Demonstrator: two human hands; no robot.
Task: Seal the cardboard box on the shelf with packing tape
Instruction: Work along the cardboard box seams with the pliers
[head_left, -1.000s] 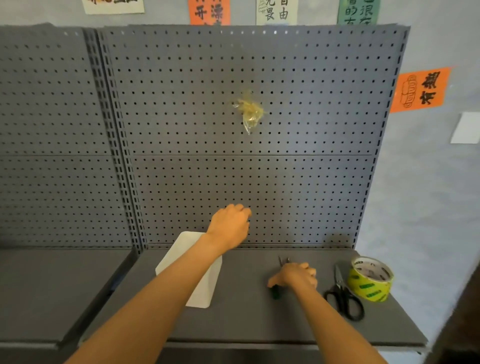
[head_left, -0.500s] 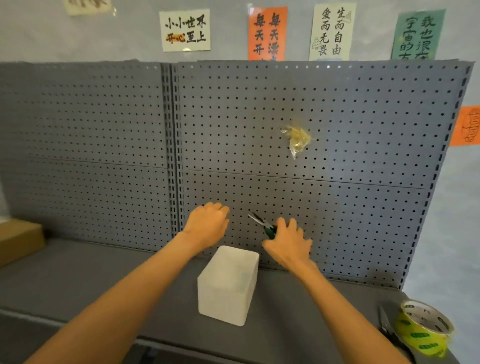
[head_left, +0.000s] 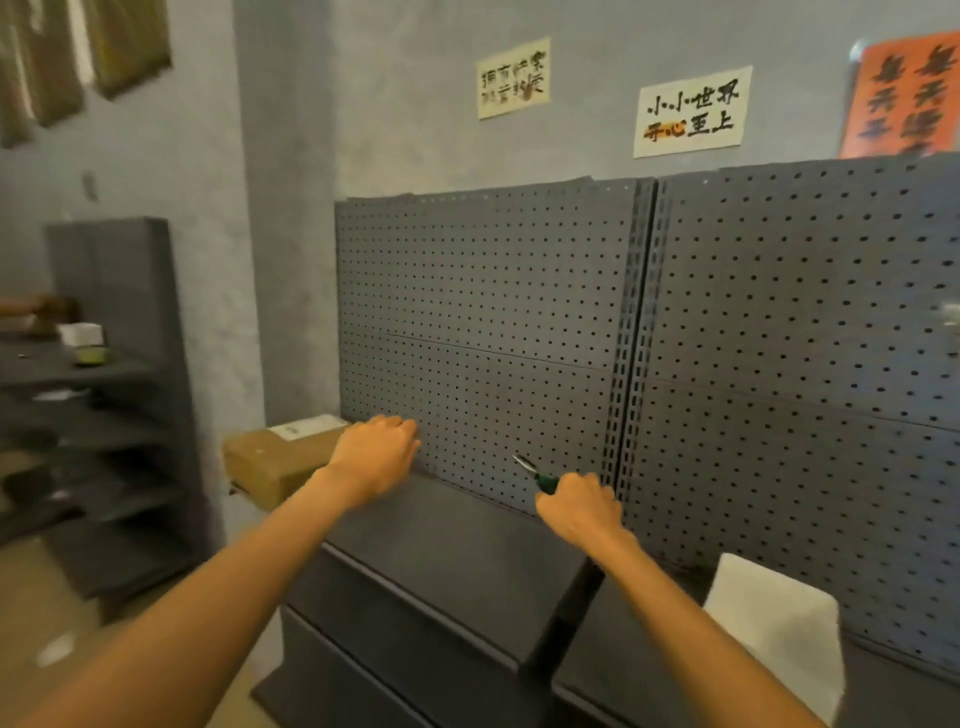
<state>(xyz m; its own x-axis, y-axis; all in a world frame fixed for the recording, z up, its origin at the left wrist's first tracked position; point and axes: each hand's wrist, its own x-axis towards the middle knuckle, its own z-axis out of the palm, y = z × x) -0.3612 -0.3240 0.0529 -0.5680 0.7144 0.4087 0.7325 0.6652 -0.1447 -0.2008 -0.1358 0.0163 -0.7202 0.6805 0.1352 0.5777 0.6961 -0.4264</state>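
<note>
Head view: grey pegboard (head_left: 493, 322) backs the shelf (head_left: 457, 540) beyond both hands. White box (head_left: 779, 629) low, right of the right hand (head_left: 579, 512). Cardboard box (head_left: 275, 457) on the shelf's far left end, just left of the left hand (head_left: 376, 457). Left hand's fingers curled loosely, empty, near the box. Right hand grips a green-handled tool (head_left: 535, 475), metal tips pointing up-left.

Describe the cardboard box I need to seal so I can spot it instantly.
Find the grey pegboard shelf unit against the wall and follow its shelf to the far left end. The cardboard box lies there, just beyond the left hand. It is brown with a pale label on top, unlike the white block at the right.
</note>
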